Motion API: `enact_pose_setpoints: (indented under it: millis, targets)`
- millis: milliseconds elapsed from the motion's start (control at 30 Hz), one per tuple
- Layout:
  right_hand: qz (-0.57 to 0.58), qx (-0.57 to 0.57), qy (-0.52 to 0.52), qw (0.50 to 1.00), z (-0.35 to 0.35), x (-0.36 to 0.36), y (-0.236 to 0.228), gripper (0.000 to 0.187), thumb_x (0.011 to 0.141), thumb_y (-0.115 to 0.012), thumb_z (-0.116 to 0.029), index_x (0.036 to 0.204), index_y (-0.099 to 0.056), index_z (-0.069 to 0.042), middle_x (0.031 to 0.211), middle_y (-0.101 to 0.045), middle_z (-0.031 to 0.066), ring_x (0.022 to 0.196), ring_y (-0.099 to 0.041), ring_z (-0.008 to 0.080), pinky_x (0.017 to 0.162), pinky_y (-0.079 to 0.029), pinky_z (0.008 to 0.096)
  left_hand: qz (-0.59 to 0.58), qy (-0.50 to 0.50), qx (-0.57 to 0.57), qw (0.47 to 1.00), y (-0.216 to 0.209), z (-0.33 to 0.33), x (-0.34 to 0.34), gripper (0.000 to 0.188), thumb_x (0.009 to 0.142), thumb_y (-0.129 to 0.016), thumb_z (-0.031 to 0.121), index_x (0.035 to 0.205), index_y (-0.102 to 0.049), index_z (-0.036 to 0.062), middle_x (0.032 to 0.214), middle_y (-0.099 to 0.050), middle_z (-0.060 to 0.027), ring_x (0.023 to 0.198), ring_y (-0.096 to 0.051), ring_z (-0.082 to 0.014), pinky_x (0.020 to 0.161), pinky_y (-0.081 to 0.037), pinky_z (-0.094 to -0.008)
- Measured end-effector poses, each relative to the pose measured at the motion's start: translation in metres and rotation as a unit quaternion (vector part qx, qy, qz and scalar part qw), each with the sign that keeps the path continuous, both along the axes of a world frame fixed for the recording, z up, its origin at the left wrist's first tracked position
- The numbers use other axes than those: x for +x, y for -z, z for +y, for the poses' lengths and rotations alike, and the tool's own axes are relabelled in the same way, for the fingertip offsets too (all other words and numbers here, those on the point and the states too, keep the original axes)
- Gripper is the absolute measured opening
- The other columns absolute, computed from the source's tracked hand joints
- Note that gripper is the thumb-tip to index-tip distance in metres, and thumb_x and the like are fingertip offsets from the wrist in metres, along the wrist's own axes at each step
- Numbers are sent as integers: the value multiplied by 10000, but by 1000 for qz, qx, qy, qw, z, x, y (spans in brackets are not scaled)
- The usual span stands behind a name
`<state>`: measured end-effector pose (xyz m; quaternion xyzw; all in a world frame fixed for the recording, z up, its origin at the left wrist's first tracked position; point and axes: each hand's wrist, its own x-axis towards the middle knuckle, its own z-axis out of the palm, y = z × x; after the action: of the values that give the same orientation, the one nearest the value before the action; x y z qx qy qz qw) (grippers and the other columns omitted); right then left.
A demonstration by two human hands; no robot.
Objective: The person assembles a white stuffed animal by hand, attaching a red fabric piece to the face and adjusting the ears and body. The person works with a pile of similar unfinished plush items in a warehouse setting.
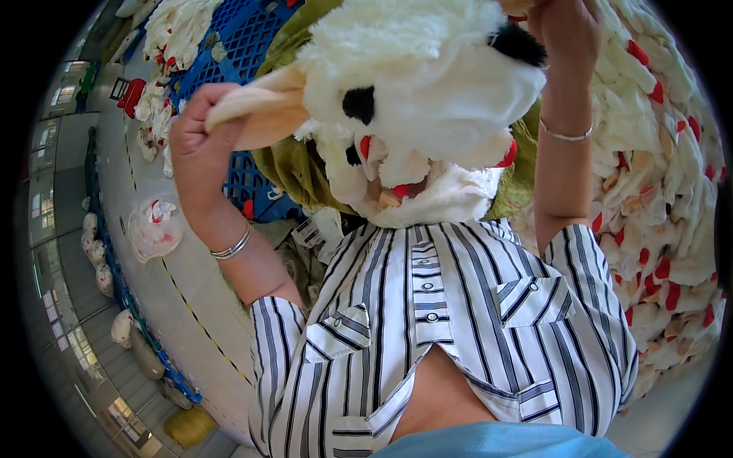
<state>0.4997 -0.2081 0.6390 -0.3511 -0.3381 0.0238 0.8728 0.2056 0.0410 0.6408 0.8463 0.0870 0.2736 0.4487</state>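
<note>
Right hand [566,27] fingers cut off at top edge, grip unclear, left hand [200,126] fisted around white plush toy [427,91] beige ear, white tag [309,233] beneath partly hidden.

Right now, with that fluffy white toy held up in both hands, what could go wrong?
The left hand pinches only the tan ear of the white plush toy, so a hard pull might strain that seam. The right hand grips near the top edge, partly out of view, so its hold is hard to judge. The heap of plush toys sits close and could be knocked.
</note>
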Motion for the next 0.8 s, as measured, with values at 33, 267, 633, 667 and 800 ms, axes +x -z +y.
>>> enact_pose_setpoints:
  millis: [33, 267, 633, 667, 800]
  targets:
    - [-49, 8, 14, 999, 6, 7, -2, 262, 1026, -499, -180, 1170, -624, 0, 987, -676, 41, 853, -637, 85, 720, -523, 216, -67, -22, -15, 997, -8, -4, -3, 138, 866, -653, 22, 1002, -671, 32, 924, -668, -13, 847, -605, -89, 787, -492, -240]
    - [-135, -88, 203, 966, 35, -23, 22, 206, 1024, -499, -149, 1108, -621, -6, 938, -613, 6, 851, -566, 60, 738, -473, 208, -224, 103, -18, 969, 0, -24, 0, 148, 894, -586, -15, 991, -682, 43, 964, -674, -53, 939, -630, -156, 831, -489, -273]
    - [114, -180, 25, 977, -9, -20, 129, 166, 975, -483, -95, 1023, -633, -43, 931, -608, -18, 754, -514, 32, 650, -420, 182, -12, -50, -90, 995, 126, 7, -61, 174, 926, -483, -72, 841, -569, 52, 832, -555, 20, 763, -466, -51, 763, -391, -205]
    - [133, -176, 3, 975, -10, -22, 128, 166, 967, -481, -85, 1015, -633, -40, 931, -611, -15, 757, -512, 35, 656, -417, 181, 5, -30, -123, 992, 126, 8, -63, 168, 928, -481, -69, 852, -572, 50, 838, -559, 19, 772, -469, -50, 764, -393, -209]
    - [132, -170, -70, 974, -11, -17, 126, 170, 939, -465, -54, 977, -629, -30, 939, -621, 3, 809, -532, 55, 722, -429, 181, 184, -14, -110, 977, 118, 17, -56, 100, 940, -508, -15, 887, -580, 30, 861, -564, 18, 785, -489, -64, 765, -398, -209]
